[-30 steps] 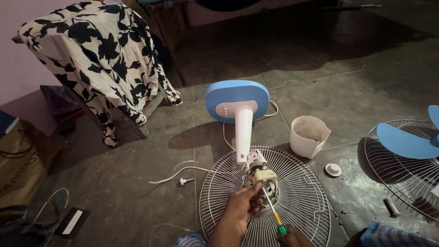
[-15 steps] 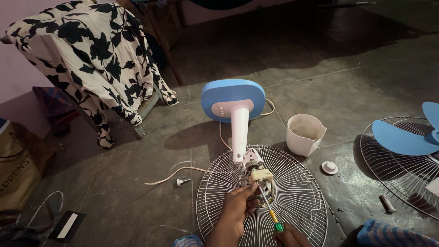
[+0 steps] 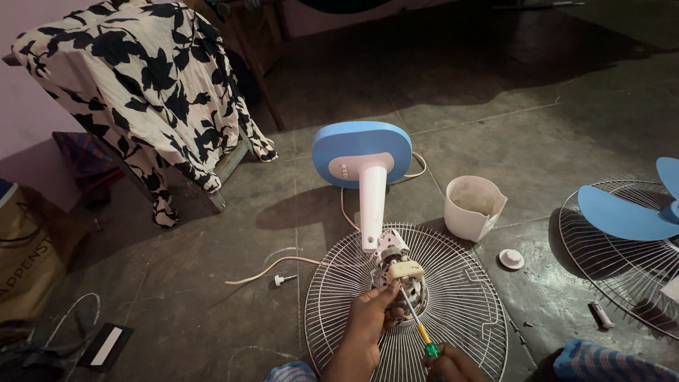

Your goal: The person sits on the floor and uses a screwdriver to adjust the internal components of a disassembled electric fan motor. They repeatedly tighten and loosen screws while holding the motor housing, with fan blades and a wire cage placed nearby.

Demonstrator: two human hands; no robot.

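A table fan lies dismantled on the floor: blue oval base (image 3: 362,150), white neck (image 3: 372,206), bare motor (image 3: 400,277) on a round wire guard (image 3: 453,297). My left hand (image 3: 369,324) grips the motor from below left. My right hand (image 3: 453,365), mostly cut off at the bottom edge, holds a screwdriver (image 3: 416,322) with a yellow and green handle. Its tip is at the motor.
A white plastic jug (image 3: 472,206) stands right of the neck, with a small white cap (image 3: 511,259) nearby. A second guard with blue blades (image 3: 622,216) lies at the right. A chair under black-and-white cloth (image 3: 141,85) stands at back left. The white power cord (image 3: 279,263) runs left.
The view has shifted slightly. Both hands stay at the motor, with the screwdriver still against it.
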